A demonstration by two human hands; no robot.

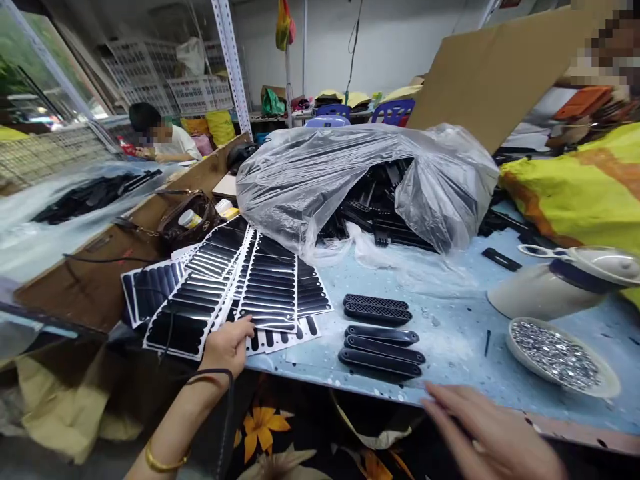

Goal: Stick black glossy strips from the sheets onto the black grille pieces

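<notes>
My left hand (226, 348) is at the lower edge of the fanned sheets of black strip stickers (270, 283), its fingers curled and touching the front sheet. Whatever may be between the fingertips is hidden. My right hand (493, 430) is slightly blurred over the table's front edge, fingers stretched out and nothing seen in them. Between the hands lie several long black plastic pieces: smooth ones (383, 353) in front, and dark ones with a patterned mesh face (377, 309) behind them.
A bowl of small shiny metal parts (555, 353) stands at the right, beside a tilted lidded mug (530, 290). Clear plastic sheeting (300, 180) covers a heap of black parts. A brown bag (187, 217) sits at left; another person (167, 140) is seated beyond.
</notes>
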